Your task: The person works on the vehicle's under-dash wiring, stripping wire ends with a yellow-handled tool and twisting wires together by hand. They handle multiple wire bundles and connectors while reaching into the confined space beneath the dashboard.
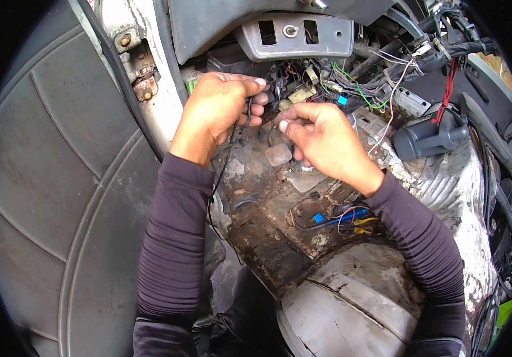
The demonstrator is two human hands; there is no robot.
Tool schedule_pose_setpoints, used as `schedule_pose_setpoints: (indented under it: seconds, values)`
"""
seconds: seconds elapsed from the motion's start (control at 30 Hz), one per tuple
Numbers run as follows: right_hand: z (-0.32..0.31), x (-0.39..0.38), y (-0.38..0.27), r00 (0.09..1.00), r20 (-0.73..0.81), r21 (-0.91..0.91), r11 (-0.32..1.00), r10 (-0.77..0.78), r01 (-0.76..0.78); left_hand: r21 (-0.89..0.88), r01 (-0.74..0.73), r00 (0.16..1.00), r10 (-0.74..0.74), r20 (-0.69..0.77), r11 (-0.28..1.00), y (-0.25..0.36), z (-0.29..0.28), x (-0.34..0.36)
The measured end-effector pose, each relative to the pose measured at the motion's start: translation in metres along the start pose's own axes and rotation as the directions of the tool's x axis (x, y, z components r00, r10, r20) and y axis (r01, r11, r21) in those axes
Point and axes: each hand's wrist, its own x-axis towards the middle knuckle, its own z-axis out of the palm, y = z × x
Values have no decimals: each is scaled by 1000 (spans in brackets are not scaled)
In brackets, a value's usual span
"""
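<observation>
My left hand (223, 107) is closed around thin black wires (226, 163), thumb pressed on the fingers. The wires hang down past my left sleeve toward the floor. A little to the right, my right hand (330, 140) is closed in a pinch of thumb and forefinger; whatever lies between them is too small to make out. Just beyond both hands sits a tangle of wiring with a cream connector (301, 95) and a blue connector (342, 100). A worn pedal pad (278, 154) shows below, between the hands.
A dark door panel (59, 178) stands on the left. Above the wiring hangs a grey switch panel (294, 37). On the rusty floor (274, 238) lie a blue screwdriver-like tool (348, 215) and yellow-handled pliers (363, 224). A grey rounded housing (351, 297) bulges up near me.
</observation>
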Motion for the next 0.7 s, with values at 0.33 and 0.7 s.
schedule_pose_setpoints:
  seconds: [0.33, 0.7]
  values:
    - [15, 42, 21, 954, -158, 592, 797, 255, -115, -311, 19, 997, 5, 77, 950, -65, 40, -16]
    - [-20, 51, 32, 954, -236, 409, 909, 187, -77, -835, -82, 988, 157, 5, 544, -134, 79, 54]
